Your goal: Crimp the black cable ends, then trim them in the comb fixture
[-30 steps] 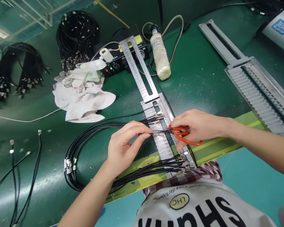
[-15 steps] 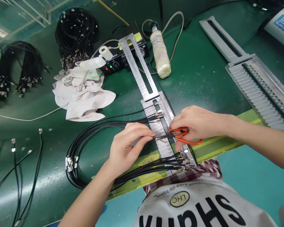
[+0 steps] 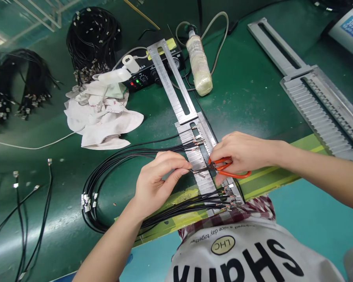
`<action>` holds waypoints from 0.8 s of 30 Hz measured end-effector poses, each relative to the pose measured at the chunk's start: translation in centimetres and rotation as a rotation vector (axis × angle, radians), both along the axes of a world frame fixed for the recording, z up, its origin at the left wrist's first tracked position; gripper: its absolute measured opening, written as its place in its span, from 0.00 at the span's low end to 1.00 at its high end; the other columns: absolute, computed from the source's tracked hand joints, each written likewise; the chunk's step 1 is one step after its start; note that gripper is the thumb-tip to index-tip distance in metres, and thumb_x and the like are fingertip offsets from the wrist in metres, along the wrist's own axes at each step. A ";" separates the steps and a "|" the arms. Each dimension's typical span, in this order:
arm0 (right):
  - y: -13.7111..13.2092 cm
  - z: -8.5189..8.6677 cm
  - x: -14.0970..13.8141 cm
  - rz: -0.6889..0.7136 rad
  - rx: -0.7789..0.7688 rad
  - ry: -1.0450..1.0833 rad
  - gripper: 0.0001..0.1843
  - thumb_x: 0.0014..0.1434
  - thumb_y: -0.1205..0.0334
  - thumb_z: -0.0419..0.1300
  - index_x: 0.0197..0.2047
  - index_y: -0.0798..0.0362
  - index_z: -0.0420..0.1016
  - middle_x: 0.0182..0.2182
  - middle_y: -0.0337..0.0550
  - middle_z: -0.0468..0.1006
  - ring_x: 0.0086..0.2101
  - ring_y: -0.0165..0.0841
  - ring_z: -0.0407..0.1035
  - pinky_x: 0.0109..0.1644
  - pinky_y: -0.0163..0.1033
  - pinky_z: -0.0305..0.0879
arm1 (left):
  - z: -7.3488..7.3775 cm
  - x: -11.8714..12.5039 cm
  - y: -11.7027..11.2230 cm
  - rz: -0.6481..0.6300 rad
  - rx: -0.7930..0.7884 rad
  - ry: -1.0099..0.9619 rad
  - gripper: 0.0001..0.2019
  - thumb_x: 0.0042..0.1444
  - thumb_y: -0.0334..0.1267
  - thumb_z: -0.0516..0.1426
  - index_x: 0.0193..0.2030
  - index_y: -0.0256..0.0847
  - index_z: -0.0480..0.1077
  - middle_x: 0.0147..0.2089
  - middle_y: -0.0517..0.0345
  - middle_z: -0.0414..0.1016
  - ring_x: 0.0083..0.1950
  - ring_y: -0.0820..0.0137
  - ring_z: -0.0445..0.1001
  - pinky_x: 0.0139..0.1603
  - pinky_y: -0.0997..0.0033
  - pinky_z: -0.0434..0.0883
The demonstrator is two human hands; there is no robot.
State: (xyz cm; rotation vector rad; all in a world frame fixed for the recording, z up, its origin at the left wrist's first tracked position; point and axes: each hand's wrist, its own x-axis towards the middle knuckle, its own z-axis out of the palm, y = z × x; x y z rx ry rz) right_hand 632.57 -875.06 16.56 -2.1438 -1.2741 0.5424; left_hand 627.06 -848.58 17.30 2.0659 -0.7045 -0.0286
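My left hand [image 3: 160, 180] pinches the end of a thin black cable [image 3: 191, 171] between thumb and fingertips. In my right hand [image 3: 242, 150] is a pair of orange-handled scissors [image 3: 238, 174], its narrow blades reaching left to the cable's tip. Whether the blades touch the wire is too small to tell. Both hands are over a slotted metal fixture [image 3: 207, 137]. A looped bundle of black cables [image 3: 90, 176] lies left of the fixture, with one set of ends resting across its slots and another set near my right hand, by the bench edge.
Crumpled white cloths [image 3: 106, 125] lie before a black control box [image 3: 141, 80]. A wrapped bottle [image 3: 200, 66] stands behind the fixture. A second metal fixture [image 3: 312, 86] is at right. Coiled cables [image 3: 92, 39] sit at the back left, with loose cables [image 3: 44, 213] at left.
The whole view has shifted very slightly. Both hands, the scissors and the cable keep nearly the same pose; no grip has visibly changed.
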 end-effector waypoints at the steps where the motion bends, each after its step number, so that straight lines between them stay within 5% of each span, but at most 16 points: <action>1: 0.0 0.0 0.0 0.003 -0.002 0.015 0.20 0.60 0.53 0.62 0.22 0.52 0.61 0.20 0.33 0.67 0.22 0.26 0.54 0.29 0.35 0.46 | 0.0 0.0 0.0 -0.002 -0.001 0.000 0.11 0.57 0.22 0.60 0.43 0.42 0.75 0.40 0.58 0.77 0.43 0.70 0.74 0.47 0.68 0.70; 11: 0.2 -0.6 0.0 -0.072 0.049 0.100 0.24 0.59 0.54 0.65 0.19 0.53 0.59 0.16 0.31 0.62 0.20 0.25 0.51 0.27 0.35 0.44 | -0.3 0.0 -0.1 0.021 -0.003 0.035 0.11 0.57 0.23 0.60 0.43 0.42 0.76 0.40 0.57 0.77 0.43 0.70 0.74 0.46 0.68 0.71; 14: 0.8 -0.8 -0.3 -0.285 0.207 0.298 0.23 0.57 0.51 0.66 0.21 0.53 0.60 0.16 0.30 0.60 0.20 0.24 0.51 0.25 0.34 0.45 | -0.3 0.0 -0.3 0.095 -0.041 0.046 0.10 0.58 0.24 0.60 0.43 0.42 0.75 0.39 0.57 0.77 0.42 0.70 0.74 0.44 0.69 0.71; 19: 2.4 -0.7 -1.2 -0.501 0.572 0.774 0.19 0.51 0.57 0.72 0.32 0.52 0.64 0.35 0.41 0.79 0.27 0.27 0.66 0.30 0.34 0.63 | 0.2 -0.1 -0.8 0.201 -0.006 0.026 0.08 0.58 0.26 0.60 0.42 0.41 0.75 0.39 0.57 0.77 0.38 0.73 0.73 0.37 0.73 0.69; 24: 3.7 -1.0 -1.4 -0.604 0.753 0.890 0.19 0.50 0.64 0.71 0.31 0.52 0.61 0.29 0.39 0.79 0.28 0.30 0.72 0.35 0.38 0.70 | 0.3 -0.2 -1.2 0.244 0.015 0.075 0.05 0.59 0.29 0.60 0.41 0.40 0.75 0.37 0.57 0.75 0.35 0.73 0.70 0.35 0.74 0.67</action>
